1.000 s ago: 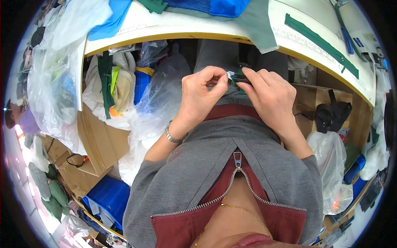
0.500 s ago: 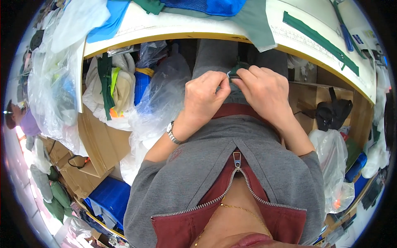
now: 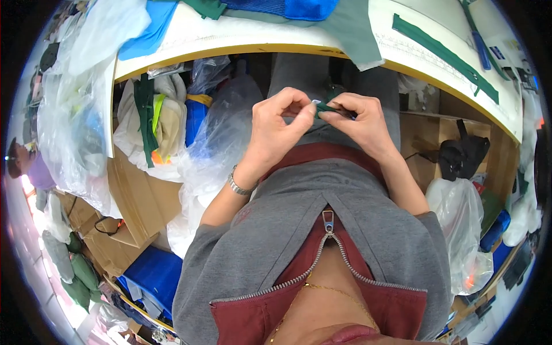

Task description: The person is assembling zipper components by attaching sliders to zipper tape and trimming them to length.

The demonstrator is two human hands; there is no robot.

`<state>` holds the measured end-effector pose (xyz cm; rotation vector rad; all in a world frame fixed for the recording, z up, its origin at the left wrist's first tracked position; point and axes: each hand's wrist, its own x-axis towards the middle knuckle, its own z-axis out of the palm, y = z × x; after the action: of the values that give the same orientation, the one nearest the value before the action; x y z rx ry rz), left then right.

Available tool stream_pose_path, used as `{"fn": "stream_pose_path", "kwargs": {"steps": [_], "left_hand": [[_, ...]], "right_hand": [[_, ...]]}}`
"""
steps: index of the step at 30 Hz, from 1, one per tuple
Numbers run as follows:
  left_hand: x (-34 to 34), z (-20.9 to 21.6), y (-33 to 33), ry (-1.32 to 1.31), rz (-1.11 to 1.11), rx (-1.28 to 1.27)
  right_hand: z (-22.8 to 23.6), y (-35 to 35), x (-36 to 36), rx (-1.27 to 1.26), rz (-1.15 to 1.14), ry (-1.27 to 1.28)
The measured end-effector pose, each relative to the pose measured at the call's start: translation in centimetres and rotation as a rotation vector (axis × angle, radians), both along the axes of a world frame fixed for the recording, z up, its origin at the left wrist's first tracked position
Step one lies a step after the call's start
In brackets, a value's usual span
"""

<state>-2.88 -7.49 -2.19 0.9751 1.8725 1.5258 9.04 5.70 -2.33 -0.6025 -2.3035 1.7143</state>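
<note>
Over my lap, just below the table edge, both hands meet at a small piece of dark green fabric (image 3: 325,108). My right hand (image 3: 362,118) pinches the fabric between thumb and fingers. A tiny white bit (image 3: 315,102) shows at its left end, by the fingertips of my left hand (image 3: 280,121). Thumb and forefinger of the left hand are closed there in a pinch, with a round gap behind them. Whether the white bit is a label, thread or something else is too small to tell. More dark green material shows behind the fingers; its full extent is hidden.
The white table (image 3: 190,30) carries a dark green zipper strip (image 3: 445,57), grey-green cloth (image 3: 353,34) and blue fabric (image 3: 287,8). Clear plastic bags (image 3: 227,132) crowd the left below it. Cardboard boxes (image 3: 144,195) stand both sides; a black bag (image 3: 464,152) lies right.
My hands have turned and loosened slightly, lifting the wrists apart. The green fabric now shows more between the fingertips. The left hand has shifted a little left and its finger loop has widened.
</note>
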Motion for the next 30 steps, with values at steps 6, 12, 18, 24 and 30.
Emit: {"fn": "stream_pose_path", "kwargs": {"steps": [6, 12, 18, 24, 30], "left_hand": [[0.3, -0.3, -0.1, 0.037, -0.021, -0.091], [0.7, -0.4, 0.1, -0.581, 0.050, 0.219], [-0.7, 0.1, 0.2, -0.446, 0.055, 0.076], [-0.1, 0.1, -0.2, -0.307, 0.011, -0.016], [0.3, 0.4, -0.2, -0.119, 0.009, -0.055]], "right_hand": [[0.9, -0.9, -0.2, 0.188, -0.003, 0.062], [1.0, -0.7, 0.1, 0.144, -0.019, 0.085], [2.3, -1.0, 0.5, 0.610, -0.097, 0.077], [3.6, -1.5, 0.9, 0.915, -0.076, 0.089], [3.1, -1.5, 0.7, 0.987, -0.009, 0.026]]}}
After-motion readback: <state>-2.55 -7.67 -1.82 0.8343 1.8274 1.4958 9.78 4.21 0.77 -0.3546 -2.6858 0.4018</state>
